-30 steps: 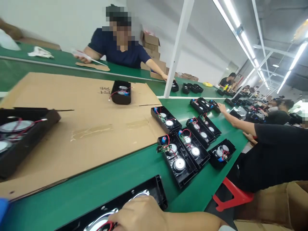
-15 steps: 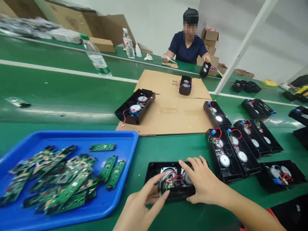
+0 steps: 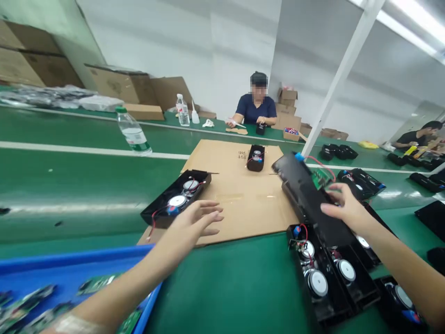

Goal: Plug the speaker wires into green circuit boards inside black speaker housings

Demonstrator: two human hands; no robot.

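My right hand (image 3: 344,204) grips the edge of a black speaker housing (image 3: 302,190), tilted on its side above other housings at the right. A green circuit board (image 3: 321,177) and a red wire show at that housing's edge by my fingers. My left hand (image 3: 196,220), fingers stretched out and nothing in them, hovers near another open speaker housing (image 3: 177,197). That one lies on a cardboard sheet (image 3: 236,218), with two round speakers and loose wires in it. Below the tilted housing stand open housings (image 3: 318,283) with white round speakers.
A blue tray (image 3: 104,254) of circuit boards is at lower left. One more housing (image 3: 256,158) lies far back on the cardboard. A water bottle (image 3: 134,132) stands at left, a white post (image 3: 342,79) at right. A co-worker (image 3: 256,104) sits across the bench (image 3: 222,297).
The housing that lay before me is now in my right hand, over the row at right. My left hand has let go and moved forward toward the cardboard. The view has tilted up.
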